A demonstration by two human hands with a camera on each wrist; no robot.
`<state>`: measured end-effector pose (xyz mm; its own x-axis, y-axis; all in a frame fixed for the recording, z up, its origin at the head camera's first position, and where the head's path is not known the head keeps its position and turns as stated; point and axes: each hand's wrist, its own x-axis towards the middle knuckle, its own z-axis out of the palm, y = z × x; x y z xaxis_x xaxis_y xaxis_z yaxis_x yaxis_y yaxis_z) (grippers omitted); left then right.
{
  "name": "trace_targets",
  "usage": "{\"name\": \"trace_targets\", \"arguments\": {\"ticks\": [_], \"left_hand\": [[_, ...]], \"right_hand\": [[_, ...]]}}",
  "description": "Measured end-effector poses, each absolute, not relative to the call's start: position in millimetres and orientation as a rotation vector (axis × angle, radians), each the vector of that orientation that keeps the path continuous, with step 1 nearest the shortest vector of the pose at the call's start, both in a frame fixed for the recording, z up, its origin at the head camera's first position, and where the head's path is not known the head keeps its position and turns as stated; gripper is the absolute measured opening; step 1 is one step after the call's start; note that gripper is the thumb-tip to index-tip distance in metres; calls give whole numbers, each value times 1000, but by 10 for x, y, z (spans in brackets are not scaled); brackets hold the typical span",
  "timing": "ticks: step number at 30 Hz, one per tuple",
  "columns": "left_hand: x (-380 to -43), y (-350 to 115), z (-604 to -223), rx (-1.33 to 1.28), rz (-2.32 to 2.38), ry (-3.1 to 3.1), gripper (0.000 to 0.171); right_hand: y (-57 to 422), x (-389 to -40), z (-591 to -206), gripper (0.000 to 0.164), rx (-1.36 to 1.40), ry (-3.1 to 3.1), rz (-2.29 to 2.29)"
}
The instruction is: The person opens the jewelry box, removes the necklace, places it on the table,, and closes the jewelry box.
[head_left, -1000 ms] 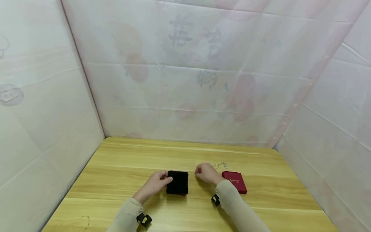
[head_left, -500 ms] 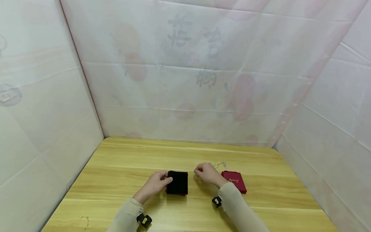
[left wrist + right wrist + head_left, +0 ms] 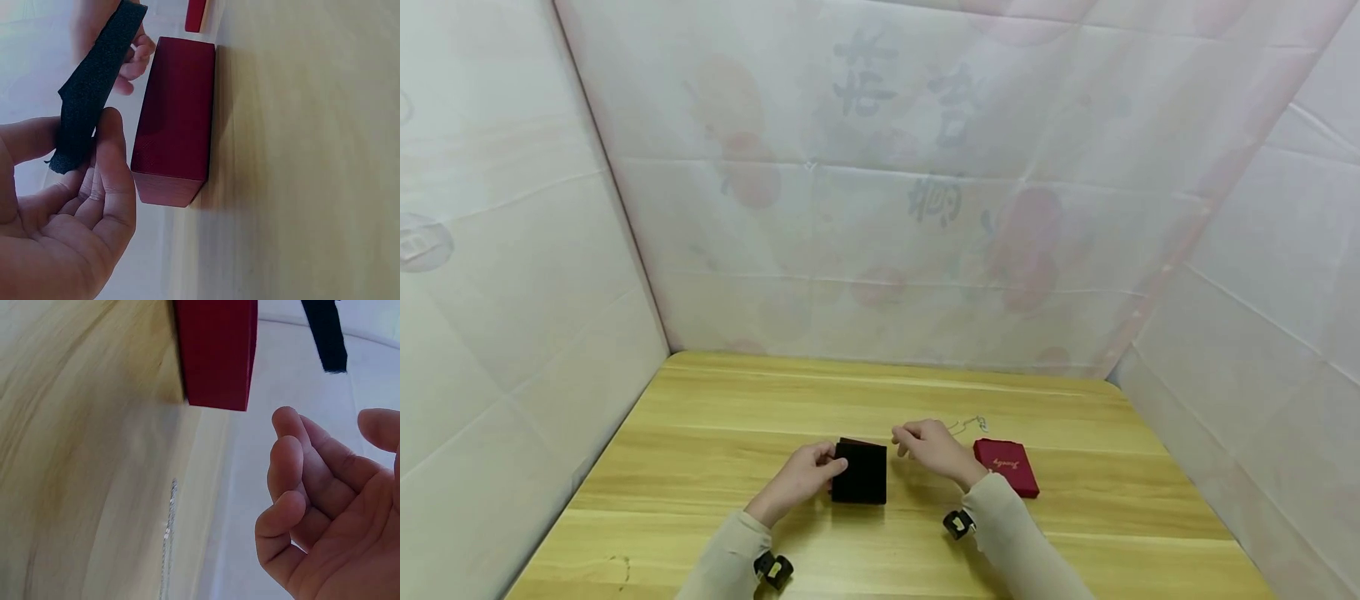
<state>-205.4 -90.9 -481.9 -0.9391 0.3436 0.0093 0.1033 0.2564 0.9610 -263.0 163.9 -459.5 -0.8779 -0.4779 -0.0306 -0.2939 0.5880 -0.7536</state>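
Observation:
My left hand (image 3: pixel 801 477) pinches a square black foam pad (image 3: pixel 861 477) by its left edge, thumb on top. In the left wrist view the foam pad (image 3: pixel 94 94) is tilted and apart from the red box (image 3: pixel 175 106) standing beside it on the table. The head view has this box almost wholly hidden under the pad. My right hand (image 3: pixel 934 448) hovers just right of the pad, holding nothing. In the right wrist view its fingers (image 3: pixel 287 462) are loosely bent, with the thumb apart, near the end of the box (image 3: pixel 219 356).
A red box lid (image 3: pixel 1009 468) with gold lettering lies right of my right hand, partly behind that forearm. Beyond the hand, a thin silver chain necklace (image 3: pixel 977 423) lies on the wooden table (image 3: pixel 760 400). Pale fabric walls (image 3: pixel 880 250) enclose the back and sides.
My right hand has shifted slightly left toward the pad, and its fingers have loosened. The pad has tilted a little, baring a dark red strip at its far edge. The left hand stays put.

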Motion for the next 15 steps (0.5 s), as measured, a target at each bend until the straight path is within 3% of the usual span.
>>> {"name": "trace_targets", "arguments": {"ticks": [15], "left_hand": [[-2043,-923,-4805,421,1753,2347,23]], "right_hand": [[1473,-2529,-4535,39,-639,2477,-1226]]}}
